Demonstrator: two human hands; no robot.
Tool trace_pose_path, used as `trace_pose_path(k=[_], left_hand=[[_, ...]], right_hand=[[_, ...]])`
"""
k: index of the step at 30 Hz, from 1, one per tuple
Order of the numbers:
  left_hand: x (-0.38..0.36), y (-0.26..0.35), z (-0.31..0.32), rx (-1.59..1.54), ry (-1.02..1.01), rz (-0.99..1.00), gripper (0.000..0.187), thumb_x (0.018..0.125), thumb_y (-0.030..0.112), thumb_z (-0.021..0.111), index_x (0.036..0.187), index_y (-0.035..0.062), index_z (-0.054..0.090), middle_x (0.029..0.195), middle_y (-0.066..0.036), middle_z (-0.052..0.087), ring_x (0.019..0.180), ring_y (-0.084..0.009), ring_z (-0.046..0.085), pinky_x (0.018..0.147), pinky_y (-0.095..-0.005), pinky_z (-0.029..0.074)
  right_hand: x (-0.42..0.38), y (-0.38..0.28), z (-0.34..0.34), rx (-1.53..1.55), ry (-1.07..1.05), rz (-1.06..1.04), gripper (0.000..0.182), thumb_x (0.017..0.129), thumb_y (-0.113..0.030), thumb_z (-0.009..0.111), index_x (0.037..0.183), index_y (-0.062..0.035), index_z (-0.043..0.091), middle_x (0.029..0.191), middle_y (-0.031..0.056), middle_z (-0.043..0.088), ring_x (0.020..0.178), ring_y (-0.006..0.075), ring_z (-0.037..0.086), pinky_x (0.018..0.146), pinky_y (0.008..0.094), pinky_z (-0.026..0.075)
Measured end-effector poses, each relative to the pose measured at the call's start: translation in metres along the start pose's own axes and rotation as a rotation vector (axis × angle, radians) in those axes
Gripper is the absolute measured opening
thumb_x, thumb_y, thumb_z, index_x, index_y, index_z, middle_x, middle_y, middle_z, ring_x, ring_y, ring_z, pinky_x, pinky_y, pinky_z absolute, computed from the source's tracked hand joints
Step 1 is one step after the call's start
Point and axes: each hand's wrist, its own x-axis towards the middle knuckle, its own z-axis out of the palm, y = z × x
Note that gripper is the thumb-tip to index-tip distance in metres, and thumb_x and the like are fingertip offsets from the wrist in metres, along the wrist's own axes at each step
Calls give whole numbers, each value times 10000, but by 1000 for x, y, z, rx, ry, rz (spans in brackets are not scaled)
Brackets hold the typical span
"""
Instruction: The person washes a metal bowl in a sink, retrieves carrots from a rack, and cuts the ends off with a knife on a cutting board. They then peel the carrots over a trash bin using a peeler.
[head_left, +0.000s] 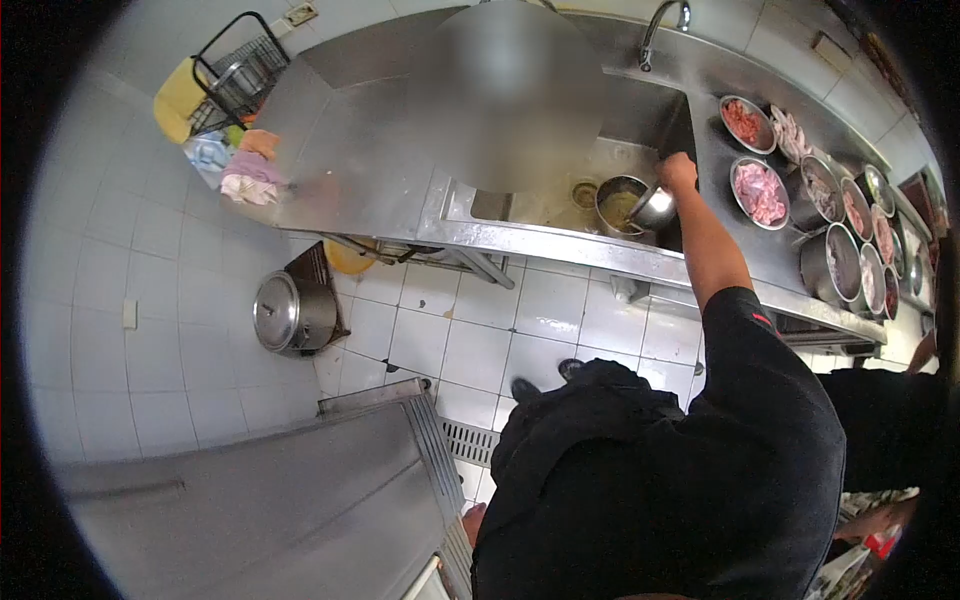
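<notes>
My right hand (678, 172) reaches into the steel sink (645, 108) at its right end. Its fingers are closed on a shiny metal bowl (655, 208), which is tilted beside and partly over a metal pot (603, 208). Yellowish liquid or residue shows inside the pot. Left of the pot, a round drain fitting (584, 194) lies on the sink floor. My left hand (473, 522) hangs low at my side, next to the ridged edge of a steel counter; most of its fingers are hidden.
Several metal bowls and pots of raw meat (760, 193) stand on the counter right of the sink. A faucet (650, 35) rises behind. A lidded stockpot (290, 312) sits low at left. Another person (885, 430) is at the right edge. A blurred patch covers the upper middle.
</notes>
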Motion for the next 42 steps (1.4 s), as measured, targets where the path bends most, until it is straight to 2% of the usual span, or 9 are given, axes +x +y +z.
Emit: trace_pose_path(k=[4,7,11,12,14,17,20,30,42], left_hand=[[37,12,-23,163,-30,133,205,889,213,546,933,71,687,765,-96,656,703,-211,653,604,-378,513],[89,28,-55,367,49,436,212,892,212,540,933,69,691,785,-110,671,717,-215,662,641,-387,523],[193,58,-118,590,284,895,222,896,210,532,933,65,696,813,-129,690,736,-221,673,689,-398,535],[228,68,-137,195,62,491,243,895,242,543,924,58,698,837,-136,695,755,-241,674,716,-405,530],[277,104,-170,-125,45,241,283,889,294,564,909,46,698,865,-148,699,784,-276,675,744,-419,523],[301,207,-243,232,197,213,286,883,314,590,914,52,698,895,-159,698,840,-295,675,771,-421,517],[336,261,-279,-121,301,214,290,845,337,643,935,67,701,918,-171,698,878,-322,669,801,-422,515],[401,353,-477,-527,762,305,280,821,191,705,1032,10,677,864,-99,701,810,-164,643,759,-309,504],[538,426,-788,-508,827,604,325,852,179,688,1129,18,635,984,-95,690,883,-164,633,818,-299,492]], right_hand=[[19,-46,-44,-749,-85,-435,236,773,-205,649,916,-31,718,1000,173,704,947,341,685,829,400,539],[66,-67,-64,3,161,4,97,621,-108,700,537,-97,654,720,133,684,702,308,703,577,370,558],[84,-66,-63,184,251,-350,141,775,-169,621,682,-64,624,576,74,582,499,207,597,426,357,443],[46,-77,-65,353,169,-470,187,845,-227,576,788,-52,609,554,42,547,488,149,547,421,343,410],[-27,-95,-75,308,-43,-639,232,931,-213,525,805,-31,596,616,42,563,480,134,500,422,311,370],[-69,-117,-56,638,-239,-447,234,836,-27,537,1037,14,650,671,29,579,496,118,501,425,286,379],[-80,-143,-39,637,-255,-400,390,799,-2,546,1183,52,592,683,24,578,514,97,494,457,256,379],[-99,-307,-13,541,-467,-603,358,879,-12,527,1230,10,597,765,62,648,614,111,561,564,249,453],[-229,-486,102,374,-495,-609,388,880,-53,591,1263,11,567,786,48,635,642,110,569,577,256,466]])
